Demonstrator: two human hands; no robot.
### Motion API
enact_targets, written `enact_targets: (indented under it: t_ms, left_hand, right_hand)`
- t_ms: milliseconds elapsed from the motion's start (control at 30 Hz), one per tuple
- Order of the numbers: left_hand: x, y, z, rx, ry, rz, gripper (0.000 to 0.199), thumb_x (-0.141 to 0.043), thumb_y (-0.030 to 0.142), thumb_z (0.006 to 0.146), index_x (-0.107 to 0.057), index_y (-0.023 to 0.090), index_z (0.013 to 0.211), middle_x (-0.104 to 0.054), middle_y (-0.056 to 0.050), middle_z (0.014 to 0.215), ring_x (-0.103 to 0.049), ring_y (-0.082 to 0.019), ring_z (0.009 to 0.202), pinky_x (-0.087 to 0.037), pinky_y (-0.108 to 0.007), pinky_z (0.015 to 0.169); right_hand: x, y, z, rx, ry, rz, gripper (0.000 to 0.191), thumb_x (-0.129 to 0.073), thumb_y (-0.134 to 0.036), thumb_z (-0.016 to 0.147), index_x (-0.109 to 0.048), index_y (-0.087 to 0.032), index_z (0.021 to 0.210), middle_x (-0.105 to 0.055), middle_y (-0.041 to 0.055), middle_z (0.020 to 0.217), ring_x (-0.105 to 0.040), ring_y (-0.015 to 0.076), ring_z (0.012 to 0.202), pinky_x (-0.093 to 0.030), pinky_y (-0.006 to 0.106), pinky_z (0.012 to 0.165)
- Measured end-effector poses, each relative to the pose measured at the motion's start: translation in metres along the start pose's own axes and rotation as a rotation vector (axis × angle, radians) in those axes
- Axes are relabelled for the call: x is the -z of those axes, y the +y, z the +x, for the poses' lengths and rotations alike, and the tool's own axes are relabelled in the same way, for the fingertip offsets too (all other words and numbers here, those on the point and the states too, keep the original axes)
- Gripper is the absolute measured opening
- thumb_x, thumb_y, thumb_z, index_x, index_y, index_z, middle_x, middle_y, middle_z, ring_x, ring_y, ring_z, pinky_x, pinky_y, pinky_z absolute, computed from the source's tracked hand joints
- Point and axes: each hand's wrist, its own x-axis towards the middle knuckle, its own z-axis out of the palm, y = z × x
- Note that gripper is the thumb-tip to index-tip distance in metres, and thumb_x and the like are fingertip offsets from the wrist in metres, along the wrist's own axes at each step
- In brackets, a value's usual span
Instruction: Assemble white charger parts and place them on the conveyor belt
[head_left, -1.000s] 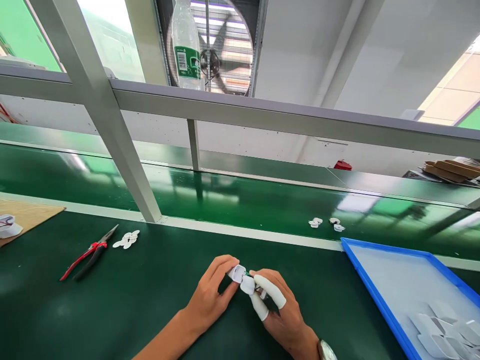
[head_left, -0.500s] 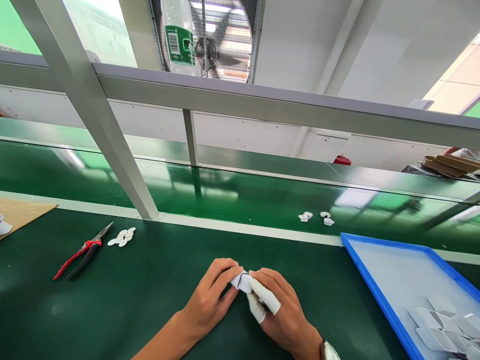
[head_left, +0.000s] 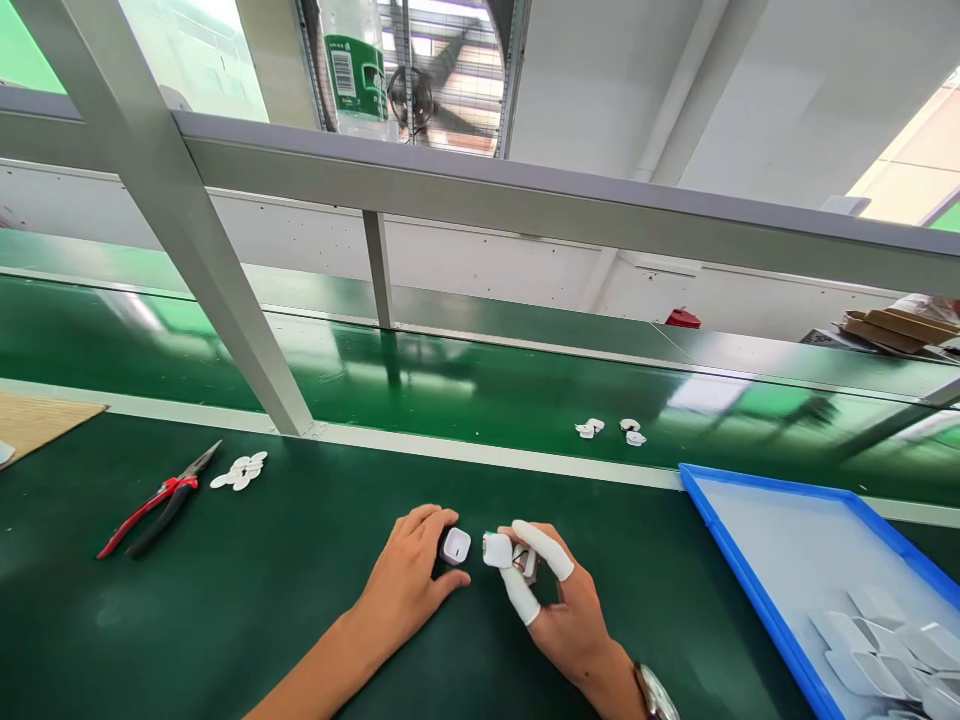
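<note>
My left hand [head_left: 412, 565] curls around a small white rounded-square plastic housing [head_left: 456, 546] with a dark slot in its face. The left thumb points forward below it. To the right, across a small gap, my right hand [head_left: 559, 590] wears white finger cots on thumb and index finger. Between those fingers it pinches a white cap [head_left: 497, 550] that has a bit of green at its top edge. Thin wires and another whitish part [head_left: 525, 563] show behind the cap, partly hidden by the fingers.
Red-and-black long-nose pliers [head_left: 169, 500] lie left, beside several white discs [head_left: 240, 470]. A blue-rimmed tray [head_left: 739, 570] with several translucent pieces [head_left: 877, 645] stands right. Small white parts [head_left: 590, 429] lie on the green conveyor belt [head_left: 450, 390]. A metal post [head_left: 202, 240] slants at left.
My hands have moved apart; the white pieces they held together now show as separate parts, one by each hand. The white parts on the belt have shifted left.
</note>
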Motion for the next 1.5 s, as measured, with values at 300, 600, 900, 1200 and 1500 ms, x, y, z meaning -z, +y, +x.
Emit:
enact_targets:
  t_ms: [300,600,900,1200,1500]
  left_hand:
    - [0.008,0.027,-0.002,-0.019,-0.094,-0.864,0.022,-0.079,0.027,0.085,-0.075,0.026,0.107,-0.071,-0.004,0.104,-0.072,-0.017,0.085,-0.063,-0.032,0.079]
    - [0.010,0.028,-0.002,0.097,-0.150,-1.129,0.026,-0.091,0.022,0.069,-0.080,0.020,0.093,-0.069,-0.005,0.098,-0.073,-0.019,0.082,-0.066,-0.036,0.078]
    - [0.009,0.024,-0.002,0.036,-0.112,-0.862,0.018,-0.089,0.031,0.075,-0.078,0.023,0.088,-0.068,-0.002,0.090,-0.063,-0.013,0.072,-0.057,-0.029,0.070]
    - [0.002,-0.004,-0.001,-0.034,0.032,-0.040,0.064,-0.092,0.025,0.066,-0.065,0.026,0.124,-0.067,-0.009,0.126,-0.058,-0.037,0.125,-0.051,-0.059,0.105]
    - [-0.012,0.008,-0.008,-0.354,0.291,-0.043,0.033,-0.057,0.013,0.097,-0.056,0.022,0.128,-0.070,-0.008,0.123,-0.070,-0.020,0.111,-0.063,-0.031,0.090]
  right_hand:
    - [-0.003,-0.008,-0.003,-0.210,-0.100,0.332,0.035,-0.067,-0.019,0.094,-0.066,-0.032,0.126,-0.072,0.0061,0.113,-0.070,0.0186,0.093,-0.061,0.030,0.078]
    - [-0.001,-0.009,-0.002,-0.330,-0.146,0.481,0.028,-0.075,-0.032,0.091,-0.074,-0.033,0.119,-0.075,0.0059,0.107,-0.072,0.0218,0.094,-0.063,0.034,0.078]
    - [-0.002,-0.007,-0.001,-0.259,-0.189,0.482,0.037,-0.077,-0.026,0.089,-0.071,-0.038,0.124,-0.075,0.0029,0.111,-0.073,0.0190,0.090,-0.063,0.031,0.077]
    - [0.005,0.005,-0.002,-0.233,0.086,0.029,0.024,-0.068,-0.021,0.093,-0.069,-0.026,0.116,-0.076,0.0070,0.104,-0.070,0.0166,0.074,-0.061,0.028,0.066]
    - [-0.005,-0.002,-0.015,0.274,-0.045,-0.268,0.051,-0.063,-0.007,0.094,-0.054,-0.021,0.143,-0.072,0.0100,0.116,-0.070,0.0229,0.104,-0.063,0.039,0.090]
